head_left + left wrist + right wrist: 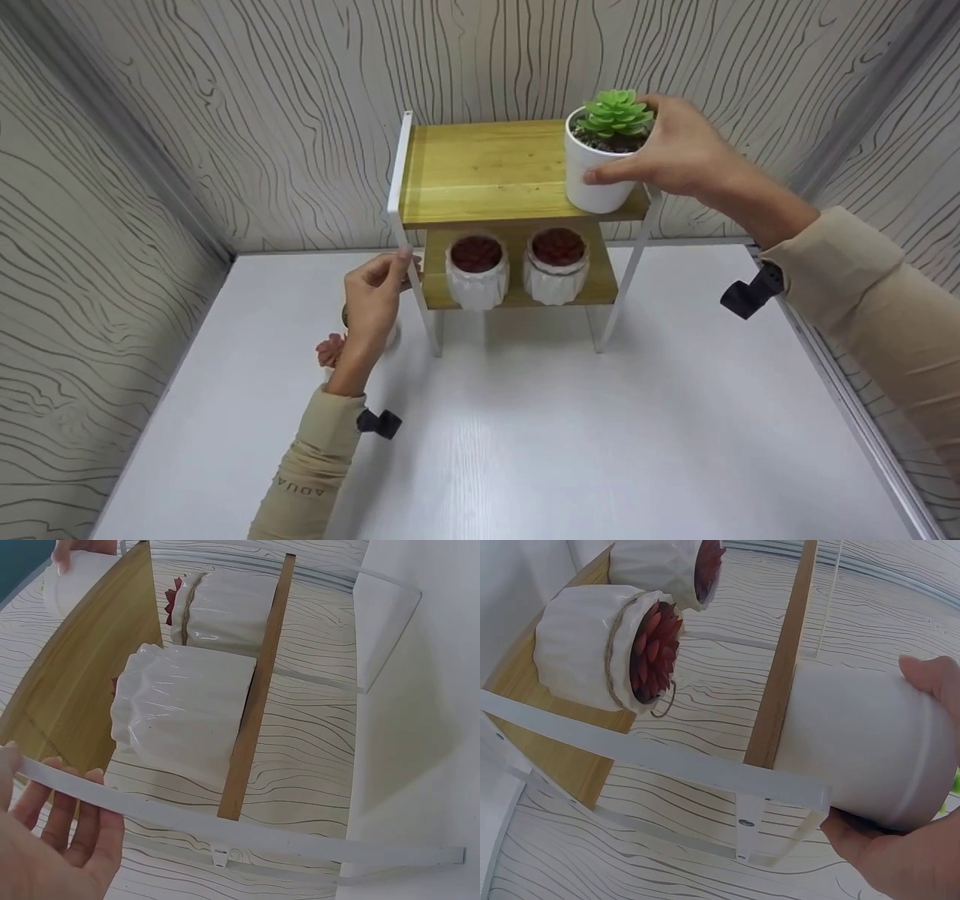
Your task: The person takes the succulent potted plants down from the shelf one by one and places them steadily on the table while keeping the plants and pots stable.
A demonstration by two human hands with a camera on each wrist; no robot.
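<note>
A small two-tier shelf has wooden boards, the upper board (480, 169) and the lower, between white side frames (400, 165). My right hand (686, 154) grips a smooth white pot (596, 191) with a green succulent (616, 114) in it, thumb in front and fingers behind. The pot's base meets the right end of the upper board in the right wrist view. With thumb and curled fingers, my left hand (373, 300) holds the left side frame's upright, seen also in the left wrist view. Two ribbed white pots (187, 705) with red succulents (657, 652) stand on the lower board.
On the white table (465, 450), a pinkish-red succulent (331, 349) shows beside my left wrist; a pale pot behind that hand is mostly hidden. Wood-patterned panels (300, 112) enclose the table at the back and sides. One red succulent's pot (577, 645) has twine around it.
</note>
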